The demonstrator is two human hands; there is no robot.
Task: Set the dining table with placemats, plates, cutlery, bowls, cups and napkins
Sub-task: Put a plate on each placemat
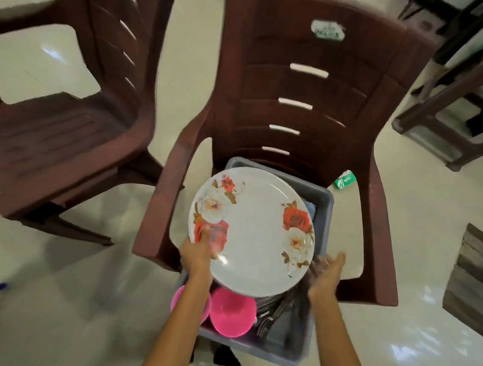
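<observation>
The left hand (197,252) gripped a round, glossy floral plate (251,231) above the grey plastic tub (326,203); the right hand (324,273) hovered open beside it. Pink bowls (231,313) and blurred forks (269,320) lay partly hidden beneath.

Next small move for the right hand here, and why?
Probably bring the right hand under the floral plate rim. Only the left hand grips it, above the grey tub, while the right hand is open beside the rim.
</observation>
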